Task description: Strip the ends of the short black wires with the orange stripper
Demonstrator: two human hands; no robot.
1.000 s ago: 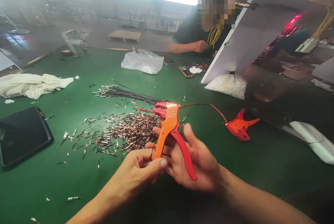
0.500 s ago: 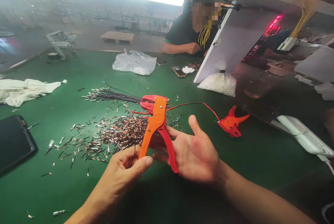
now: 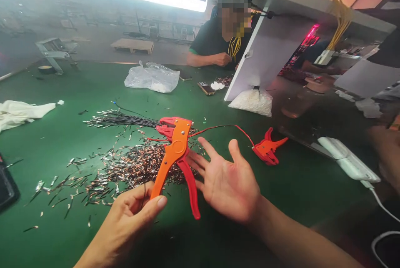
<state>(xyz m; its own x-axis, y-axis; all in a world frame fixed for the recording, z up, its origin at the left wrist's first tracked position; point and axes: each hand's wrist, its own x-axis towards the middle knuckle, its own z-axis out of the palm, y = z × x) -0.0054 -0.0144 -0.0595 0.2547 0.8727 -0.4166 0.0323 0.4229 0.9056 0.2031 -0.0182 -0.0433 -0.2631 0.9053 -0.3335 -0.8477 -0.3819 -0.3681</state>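
Note:
An orange and red wire stripper [image 3: 176, 151] stands tilted above the green table [image 3: 62, 143], jaws up. My left hand [image 3: 128, 218] is closed, pinching the end of its orange handle, and a thin dark wire [image 3: 144, 191] runs between the same fingers. Palm up, my right hand [image 3: 229, 182] is open with fingers spread. Its fingertips lie beside the stripper's red handle. A pile of coppery wire scraps [image 3: 125, 168] lies just behind the tool.
A bundle of black wires [image 3: 118, 118] lies behind the pile. A second red stripper [image 3: 268, 150] with a red wire [image 3: 231, 126] lies to the right. Plastic bag [image 3: 152, 77], phone [image 3: 205, 88], white cloth [image 3: 18, 111], white charger [image 3: 346, 161]. A person [image 3: 215, 38] works across the table.
My right hand let go of the stripper's handles and opened, palm up. My left hand now carries the tool by its orange handle. The view has swung to the right.

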